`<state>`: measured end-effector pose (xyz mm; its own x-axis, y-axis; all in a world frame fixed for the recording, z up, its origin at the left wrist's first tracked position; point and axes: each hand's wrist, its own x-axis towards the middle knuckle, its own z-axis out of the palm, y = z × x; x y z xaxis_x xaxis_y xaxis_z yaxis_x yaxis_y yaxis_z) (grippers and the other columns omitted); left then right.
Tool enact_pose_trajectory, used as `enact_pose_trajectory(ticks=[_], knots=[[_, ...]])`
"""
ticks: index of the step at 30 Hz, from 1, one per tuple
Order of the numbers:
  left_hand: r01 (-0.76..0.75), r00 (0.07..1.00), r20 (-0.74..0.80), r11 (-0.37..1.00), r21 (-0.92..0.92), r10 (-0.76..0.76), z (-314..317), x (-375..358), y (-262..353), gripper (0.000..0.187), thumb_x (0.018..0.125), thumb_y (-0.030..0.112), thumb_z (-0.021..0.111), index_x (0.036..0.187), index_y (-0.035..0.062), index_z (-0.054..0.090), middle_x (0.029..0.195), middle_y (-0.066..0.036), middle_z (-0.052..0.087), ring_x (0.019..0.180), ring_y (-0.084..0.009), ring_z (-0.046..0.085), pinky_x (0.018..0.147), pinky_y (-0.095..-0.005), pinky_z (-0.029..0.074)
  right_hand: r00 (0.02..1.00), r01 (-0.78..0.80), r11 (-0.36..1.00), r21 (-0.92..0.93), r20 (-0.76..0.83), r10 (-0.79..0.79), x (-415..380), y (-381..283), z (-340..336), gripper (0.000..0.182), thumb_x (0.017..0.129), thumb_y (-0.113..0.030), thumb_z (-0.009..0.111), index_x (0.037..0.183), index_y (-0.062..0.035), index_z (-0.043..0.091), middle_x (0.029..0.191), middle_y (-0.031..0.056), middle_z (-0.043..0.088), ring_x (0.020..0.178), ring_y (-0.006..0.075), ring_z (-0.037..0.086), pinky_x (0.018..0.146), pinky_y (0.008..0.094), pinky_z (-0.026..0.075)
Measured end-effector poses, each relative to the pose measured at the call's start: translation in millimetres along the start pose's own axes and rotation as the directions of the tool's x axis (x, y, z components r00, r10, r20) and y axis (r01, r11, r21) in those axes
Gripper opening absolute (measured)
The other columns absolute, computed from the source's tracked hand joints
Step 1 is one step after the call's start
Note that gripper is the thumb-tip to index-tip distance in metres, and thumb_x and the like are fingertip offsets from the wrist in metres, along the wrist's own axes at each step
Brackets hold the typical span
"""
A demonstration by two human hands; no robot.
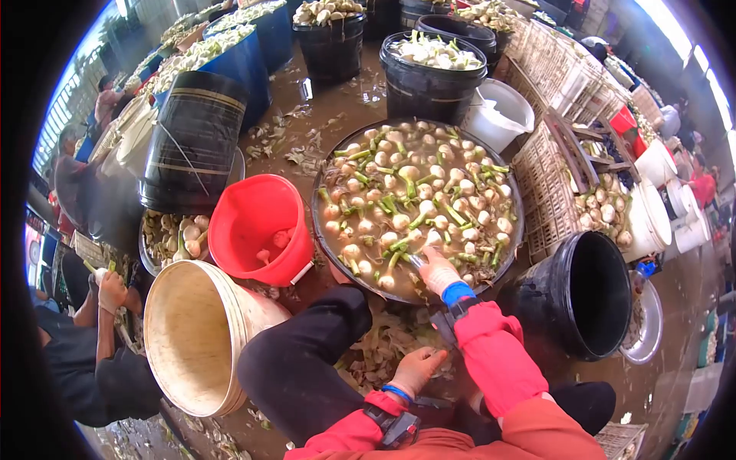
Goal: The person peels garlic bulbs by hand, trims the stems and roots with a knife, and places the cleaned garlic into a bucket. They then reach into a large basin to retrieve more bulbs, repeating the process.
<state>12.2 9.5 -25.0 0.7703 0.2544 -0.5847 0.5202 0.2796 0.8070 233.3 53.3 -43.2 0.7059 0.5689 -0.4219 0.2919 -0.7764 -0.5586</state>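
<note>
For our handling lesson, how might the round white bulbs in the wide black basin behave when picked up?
The round white bulbs are probably slippery, sitting in murky brown water. Their shape suggests rolling, though green stalks may limit it.

Round, whitish bulbs lie wet and crowded in murky brown water, many bearing thick green stalks that point in all directions, some long and others cut to stubs. A wide, dark, round basin holds them, open at the top, with small patches of water showing between the bulbs. A silvery tool shows as a short, bright piece in the right hand, over the basin's near side, its full shape hidden
</note>
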Motion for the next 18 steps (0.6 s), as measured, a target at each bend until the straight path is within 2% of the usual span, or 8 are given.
enact_pose_trajectory(ticks=[1, 6, 7, 9, 10, 12, 15, 18], knots=[[0.001, 1.000, -0.006, 1.000, -0.002, -0.001, 0, 1, 1, 0.038, 0.084, 0.040, 0.060, 0.084, 0.0023, 0.062, 0.068, 0.000, 0.056, 0.062, -0.0104, 0.050, 0.057, -0.0264, 0.040, 0.987, 0.067, 0.997, -0.040, -0.146, -0.072, 20, 15, 25, 0.045, 0.082, -0.019, 0.048, 0.126, -0.0113, 0.047, 0.110, 0.0214, 0.059, 0.099, 0.0351, 0.058, 0.083, 0.0384, 0.045], [0.039, 0.996, -0.080, 0.999, 0.004, -0.039, 1, 5, -3, 0.038, 0.085, 0.041, 0.060, 0.087, 0.0033, 0.064, 0.069, 0.000, 0.057, 0.065, -0.0102, 0.051, 0.059, -0.0260, 0.042, 0.994, -0.084, 0.981, 0.175, -0.057, 0.095, 8, -5, 5, 0.037, 0.087, -0.028, 0.046, 0.117, -0.0094, 0.055, 0.111, 0.0187, 0.060, 0.107, 0.0344, 0.055, 0.092, 0.0377, 0.041], [0.039, 0.996, -0.077, 0.999, 0.002, -0.039, 1, 8, -7, 0.038, 0.085, 0.041, 0.060, 0.087, 0.0033, 0.064, 0.069, 0.000, 0.057, 0.065, -0.0102, 0.051, 0.059, -0.0260, 0.042, 0.992, 0.064, 0.956, 0.286, -0.126, -0.028, 20, 23, 19, 0.033, 0.088, -0.027, 0.047, 0.115, -0.0091, 0.057, 0.109, 0.0181, 0.061, 0.104, 0.0330, 0.056, 0.090, 0.0361, 0.042], [-0.208, 0.942, -0.307, 0.955, -0.213, 0.137, 5, 11, -12, 0.047, 0.084, 0.047, 0.060, 0.105, 0.0054, 0.061, 0.080, 0.000, 0.058, 0.069, -0.0119, 0.053, 0.063, -0.0269, 0.045, 0.918, 0.367, 0.835, 0.410, -0.303, -0.255, -20, 22, 0, 0.027, 0.089, -0.020, 0.051, 0.113, -0.0076, 0.057, 0.107, 0.0163, 0.062, 0.099, 0.0268, 0.059, 0.086, 0.0316, 0.044], [-0.211, 0.944, -0.296, 0.954, -0.214, 0.143, 5, 10, -8, 0.047, 0.084, 0.047, 0.060, 0.105, 0.0054, 0.061, 0.080, 0.000, 0.058, 0.069, -0.0119, 0.053, 0.063, -0.0269, 0.045, 0.914, 0.384, 0.803, 0.455, -0.314, -0.258, -37, 24, -4, 0.027, 0.089, -0.014, 0.053, 0.115, -0.0059, 0.056, 0.105, 0.0135, 0.063, 0.099, 0.0211, 0.060, 0.085, 0.0291, 0.045], [-0.232, 0.946, -0.317, 0.826, -0.515, 0.068, 1, 6, 9, 0.064, 0.080, 0.054, 0.062, 0.125, 0.0111, 0.048, 0.094, -0.001, 0.057, 0.073, -0.0138, 0.055, 0.067, -0.0292, 0.048, 0.937, 0.349, 0.787, 0.509, -0.203, -0.284, -101, -5, -35, 0.030, 0.087, -0.008, 0.055, 0.117, -0.0040, 0.054, 0.104, 0.0112, 0.063, 0.100, 0.0188, 0.059, 0.085, 0.0275, 0.045], [-0.181, 0.979, -0.068, 0.684, -0.706, 0.190, -3, -7, 27, 0.070, 0.076, 0.057, 0.064, 0.130, 0.0186, 0.041, 0.101, -0.001, 0.055, 0.078, -0.0148, 0.055, 0.069, -0.0311, 0.048, 0.897, 0.420, 0.720, 0.553, -0.136, -0.419, -153, 2, -27, 0.034, 0.085, -0.002, 0.055, 0.119, -0.0020, 0.053, 0.104, 0.0095, 0.063, 0.099, 0.0177, 0.059, 0.087, 0.0272, 0.045], [-0.128, 0.973, 0.027, 0.640, -0.758, 0.227, -10, -12, 29, 0.051, 0.078, 0.036, 0.070, 0.120, 0.0176, 0.047, 0.101, -0.002, 0.056, 0.083, -0.0181, 0.057, 0.069, -0.0308, 0.048, 0.860, 0.496, 0.701, 0.513, -0.177, -0.479, -190, 1, -31, 0.037, 0.082, 0.005, 0.051, 0.118, -0.0011, 0.054, 0.109, 0.0113, 0.062, 0.106, 0.0178, 0.056, 0.094, 0.0266, 0.041]])
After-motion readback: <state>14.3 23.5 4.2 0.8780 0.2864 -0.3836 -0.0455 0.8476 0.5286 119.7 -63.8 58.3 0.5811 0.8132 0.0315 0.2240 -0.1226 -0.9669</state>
